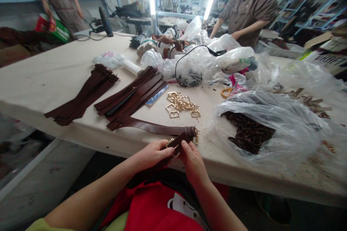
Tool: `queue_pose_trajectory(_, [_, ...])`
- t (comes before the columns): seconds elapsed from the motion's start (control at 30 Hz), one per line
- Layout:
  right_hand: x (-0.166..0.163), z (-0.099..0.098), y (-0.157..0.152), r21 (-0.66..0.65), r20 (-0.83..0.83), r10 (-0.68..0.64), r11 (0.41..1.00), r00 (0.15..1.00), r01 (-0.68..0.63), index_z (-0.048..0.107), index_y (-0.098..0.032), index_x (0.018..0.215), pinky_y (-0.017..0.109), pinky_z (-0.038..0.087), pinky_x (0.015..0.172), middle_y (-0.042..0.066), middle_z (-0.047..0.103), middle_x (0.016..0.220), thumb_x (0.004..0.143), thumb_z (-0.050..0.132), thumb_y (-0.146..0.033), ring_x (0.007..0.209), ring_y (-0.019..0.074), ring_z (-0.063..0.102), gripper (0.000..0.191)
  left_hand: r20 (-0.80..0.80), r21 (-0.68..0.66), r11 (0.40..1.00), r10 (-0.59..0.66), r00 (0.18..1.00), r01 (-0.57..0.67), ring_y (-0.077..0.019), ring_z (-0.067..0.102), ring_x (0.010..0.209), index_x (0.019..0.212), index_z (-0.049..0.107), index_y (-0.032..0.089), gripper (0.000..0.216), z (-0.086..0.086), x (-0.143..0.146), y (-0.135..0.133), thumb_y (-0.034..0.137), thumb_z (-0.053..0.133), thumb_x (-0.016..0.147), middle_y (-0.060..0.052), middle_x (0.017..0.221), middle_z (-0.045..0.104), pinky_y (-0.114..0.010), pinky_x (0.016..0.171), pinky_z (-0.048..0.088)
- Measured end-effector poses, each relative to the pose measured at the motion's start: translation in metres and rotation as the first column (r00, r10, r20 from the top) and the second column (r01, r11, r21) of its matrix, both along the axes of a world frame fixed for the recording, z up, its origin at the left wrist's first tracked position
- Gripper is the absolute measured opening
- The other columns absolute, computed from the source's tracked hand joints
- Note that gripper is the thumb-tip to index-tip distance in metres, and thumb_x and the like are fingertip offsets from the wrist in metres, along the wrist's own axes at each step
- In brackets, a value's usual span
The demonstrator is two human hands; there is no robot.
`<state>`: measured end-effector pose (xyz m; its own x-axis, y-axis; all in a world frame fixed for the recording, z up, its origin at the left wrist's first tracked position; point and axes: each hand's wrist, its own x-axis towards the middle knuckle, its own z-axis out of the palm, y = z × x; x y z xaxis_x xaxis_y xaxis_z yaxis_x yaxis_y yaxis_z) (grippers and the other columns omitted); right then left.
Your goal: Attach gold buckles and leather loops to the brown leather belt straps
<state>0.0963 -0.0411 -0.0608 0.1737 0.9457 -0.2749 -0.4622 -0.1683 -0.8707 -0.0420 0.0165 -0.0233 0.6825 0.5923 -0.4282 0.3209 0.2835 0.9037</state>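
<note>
My left hand [159, 152] pinches a gold buckle [173, 146] at the table's front edge. Through the buckle passes a dark brown leather strap [181, 140], and my right hand [191, 155] grips the strap's end between thumb and fingers. The rest of this strap hangs down partly hidden behind my left hand. Just beyond my hands lies a brown belt [159, 128] with a gold buckle at its right end. Loose gold buckles [180, 104] form a pile farther back. Two bundles of brown straps [84, 95] rest to the left.
A clear plastic bag [292, 126] at right holds brown leather loops [249, 133]. Plastic bags [200, 61] crowd the table's back, near orange-handled scissors [226, 92]. A black heat gun-like tool [105, 21] stands at back left. Two people [249, 11] are beyond the table.
</note>
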Motion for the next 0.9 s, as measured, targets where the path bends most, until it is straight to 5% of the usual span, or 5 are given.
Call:
queue_pose_trajectory(0.13, [0.001, 0.001, -0.003, 0.069, 0.282, -0.066, 0.996, 0.957, 0.048, 0.057, -0.02, 0.089, 0.028, 0.043, 0.061, 0.001, 0.06, 0.075, 0.082, 0.048, -0.041, 0.068, 0.0161, 0.055, 0.024, -0.005, -0.031, 0.999, 0.025, 1.0, -0.025, -0.0093, 0.047, 0.05, 0.084, 0.055, 0.014, 0.027, -0.005, 0.001, -0.002, 0.04, 0.052, 0.077, 0.003, 0.06, 0.052, -0.018, 0.045, 0.036])
queue_pose_trajectory(0.3, [0.006, 0.004, -0.007, 0.311, 0.683, -0.214, 0.95, 0.699, -0.013, 0.059, -0.021, 0.079, 0.027, 0.04, 0.069, 0.001, 0.055, 0.077, 0.08, 0.053, -0.027, 0.074, 0.0157, 0.051, 0.009, 0.039, -0.011, 1.0, 0.021, 0.999, -0.02, -0.0087, 0.045, 0.047, 0.079, 0.051, 0.015, 0.022, -0.007, 0.003, -0.007, 0.036, 0.048, 0.079, 0.004, 0.058, 0.048, -0.018, 0.044, 0.036])
queue_pose_trajectory(0.47, [0.011, 0.005, -0.007, 0.314, 0.73, -0.193, 0.947, 0.656, -0.072, 0.057, -0.021, 0.078, 0.026, 0.039, 0.066, 0.0, 0.053, 0.076, 0.08, 0.053, -0.022, 0.072, 0.0145, 0.05, 0.004, -0.006, 0.144, 0.99, -0.004, 1.0, 0.005, -0.0088, 0.044, 0.049, 0.074, 0.049, 0.015, 0.02, 0.004, 0.006, -0.013, 0.033, 0.043, 0.082, 0.004, 0.057, 0.046, -0.018, 0.045, 0.036])
queue_pose_trajectory(0.67, [0.013, 0.008, -0.006, 0.232, 0.656, -0.119, 0.971, 0.745, -0.049, 0.055, -0.019, 0.076, 0.025, 0.039, 0.061, -0.002, 0.053, 0.069, 0.081, 0.052, -0.026, 0.065, 0.013, 0.049, 0.009, -0.004, 0.189, 0.977, -0.094, 0.996, 0.093, -0.0111, 0.049, 0.056, 0.077, 0.051, 0.015, 0.024, 0.016, 0.001, -0.014, 0.039, 0.047, 0.081, 0.002, 0.066, 0.051, -0.019, 0.051, 0.039])
queue_pose_trajectory(0.9, [0.013, 0.009, -0.014, 0.377, 0.812, -0.266, 0.919, 0.52, -0.119, 0.057, -0.021, 0.086, 0.03, 0.043, 0.068, 0.004, 0.054, 0.081, 0.08, 0.051, -0.019, 0.076, 0.0169, 0.053, 0.009, 0.021, 0.112, 0.993, -0.035, 0.999, 0.033, -0.0104, 0.045, 0.051, 0.08, 0.054, 0.015, 0.027, 0.002, 0.009, -0.008, 0.042, 0.053, 0.077, 0.004, 0.059, 0.05, -0.019, 0.047, 0.034])
